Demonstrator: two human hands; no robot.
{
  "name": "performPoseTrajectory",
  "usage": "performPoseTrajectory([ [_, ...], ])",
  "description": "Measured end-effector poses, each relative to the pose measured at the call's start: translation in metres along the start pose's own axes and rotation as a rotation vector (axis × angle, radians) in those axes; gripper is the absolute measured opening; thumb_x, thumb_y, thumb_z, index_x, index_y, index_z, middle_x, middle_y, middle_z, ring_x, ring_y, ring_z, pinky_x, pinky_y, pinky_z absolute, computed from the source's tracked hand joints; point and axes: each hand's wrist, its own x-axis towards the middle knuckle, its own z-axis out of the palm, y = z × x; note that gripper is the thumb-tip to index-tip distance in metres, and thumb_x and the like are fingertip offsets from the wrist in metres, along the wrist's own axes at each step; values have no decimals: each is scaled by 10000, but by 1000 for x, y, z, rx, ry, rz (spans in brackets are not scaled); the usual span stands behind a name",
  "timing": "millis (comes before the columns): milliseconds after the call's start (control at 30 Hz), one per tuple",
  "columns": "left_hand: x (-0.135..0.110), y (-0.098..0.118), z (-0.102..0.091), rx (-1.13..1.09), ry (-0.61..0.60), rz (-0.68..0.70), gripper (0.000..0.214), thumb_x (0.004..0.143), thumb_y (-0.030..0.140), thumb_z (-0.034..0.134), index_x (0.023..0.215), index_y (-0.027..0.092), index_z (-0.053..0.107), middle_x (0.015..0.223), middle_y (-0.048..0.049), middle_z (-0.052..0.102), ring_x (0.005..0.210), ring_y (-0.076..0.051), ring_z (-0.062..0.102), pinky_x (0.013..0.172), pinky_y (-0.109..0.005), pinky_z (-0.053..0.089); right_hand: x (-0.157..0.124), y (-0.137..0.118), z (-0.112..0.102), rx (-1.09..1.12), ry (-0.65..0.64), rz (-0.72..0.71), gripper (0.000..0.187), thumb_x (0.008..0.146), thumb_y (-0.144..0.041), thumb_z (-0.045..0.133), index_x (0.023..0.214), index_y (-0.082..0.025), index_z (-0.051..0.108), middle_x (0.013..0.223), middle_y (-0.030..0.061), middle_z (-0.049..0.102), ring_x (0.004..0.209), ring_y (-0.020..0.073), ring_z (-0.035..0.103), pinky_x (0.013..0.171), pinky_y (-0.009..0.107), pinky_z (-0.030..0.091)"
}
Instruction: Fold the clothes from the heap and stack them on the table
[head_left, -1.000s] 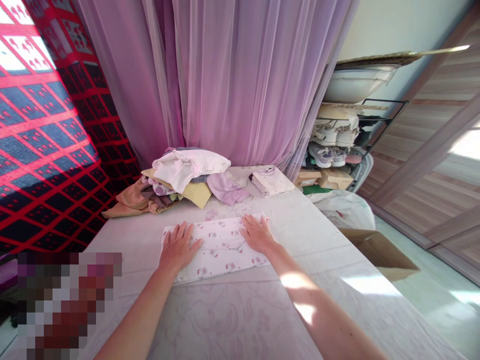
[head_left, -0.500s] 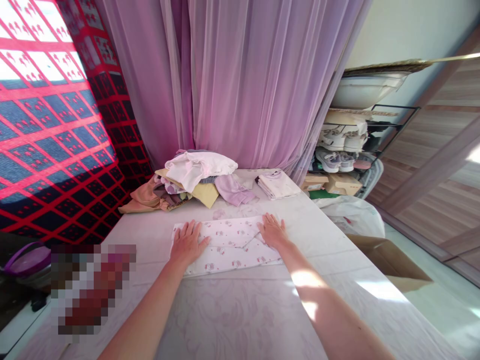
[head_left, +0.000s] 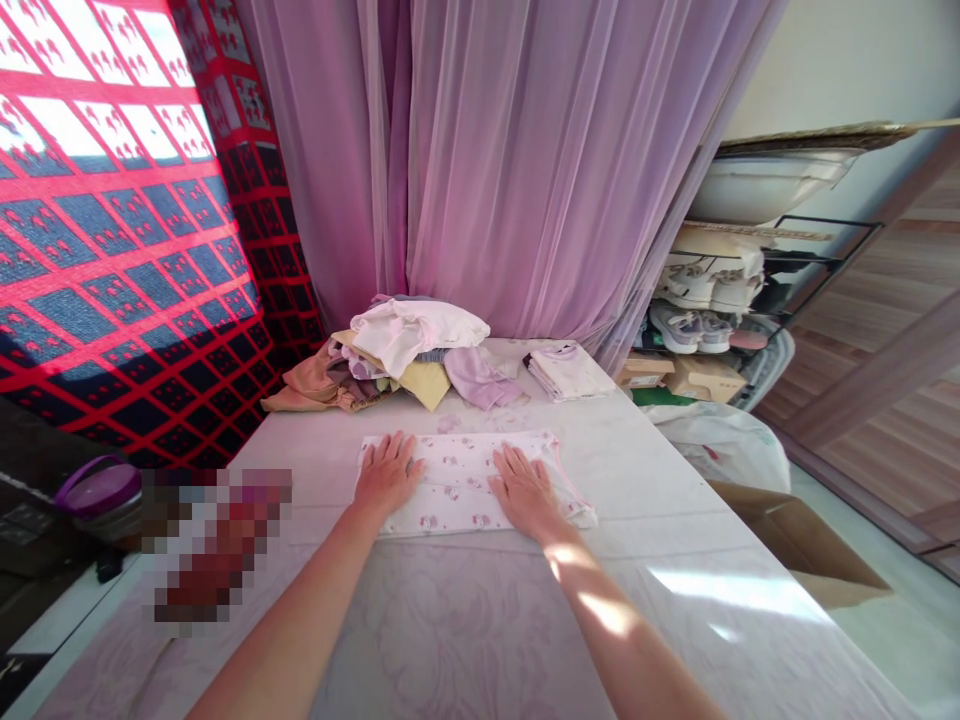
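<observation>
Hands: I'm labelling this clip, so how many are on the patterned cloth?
2. The left hand lies flat near the left end of the patterned cloth; the right hand lies flat, right of its middle. No others show there.

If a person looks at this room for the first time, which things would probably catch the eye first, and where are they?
Probably first the red-and-dark checked cloth at the far left, partly in bright light, and the tall purple curtain across the back. Then the eye may drop to the middle, where the left hand and right hand rest flat on a white printed garment, with a mixed clothes heap behind it.
</observation>
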Motion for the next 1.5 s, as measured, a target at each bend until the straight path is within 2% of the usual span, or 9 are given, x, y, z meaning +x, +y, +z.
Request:
performPoseTrajectory([
  [133,2,-3,-4,-10,-19,-20,595,958,468,219,1478,195,314,1569,-70,252,1438,-262,215,1160,-483,156,-3,14,-1,-22,14,63,568,979,-421,185,1497,-202,266,1584,42,183,1454,201,116,1149,515,126],
  [300,-2,-30,-10,-13,-37,-149,587,961,424,204,1471,158,320,1566,-98,254,1433,-263,233,1133,-469,234,-3,14,1,-31,29,78,569,981,-438,184,1495,-208,270,1583,50,192,1453,193,125,1150,504,137],
  [400,-15,-35,-14,-8,24,-230,593,962,394,186,1454,102,344,1557,-124,269,1421,-292,256,1125,-487,248,-3,13,1,-36,29,80,568,982,-435,186,1497,-205,262,1584,49,190,1453,194,122,1148,508,144],
  [533,-29,3,-17,10,137,-99,571,950,394,255,1434,125,391,1542,-105,312,1426,-294,244,1154,-497,189,-4,12,0,-60,21,81,566,984,-433,187,1500,-210,252,1586,52,182,1455,196,116,1150,507,146],
  [667,-29,57,-11,-96,80,92,557,953,404,257,1425,156,421,1523,-77,356,1416,-275,279,1168,-479,199,-3,13,2,-81,15,91,572,982,-444,186,1502,-216,247,1586,42,186,1454,195,122,1152,500,151],
  [767,-24,69,0,-139,89,116,560,953,419,256,1420,168,436,1516,-84,368,1408,-291,291,1163,-485,218,-2,14,4,-96,22,95,569,980,-443,183,1499,-222,258,1584,42,193,1453,199,126,1149,502,154],
  [933,-22,33,10,-72,82,50,561,946,451,310,1449,212,377,1537,-76,331,1416,-279,267,1152,-519,198,-2,15,7,-111,33,91,557,979,-434,200,1493,-235,279,1581,50,204,1446,208,147,1140,501,160],
  [1133,-24,-11,1,-23,25,-43,581,948,498,282,1463,235,335,1554,-65,293,1425,-264,252,1141,-524,196,-2,13,5,-97,34,102,557,978,-438,212,1490,-232,283,1581,46,204,1447,200,147,1143,502,156],
  [1500,-27,-20,1,11,69,-28,614,946,498,264,1494,222,274,1567,-66,251,1448,-271,184,1144,-527,173,5,-5,-2,-43,78,28,547,976,-410,208,1487,-235,298,1578,40,216,1451,217,135,1156,520,63],
])
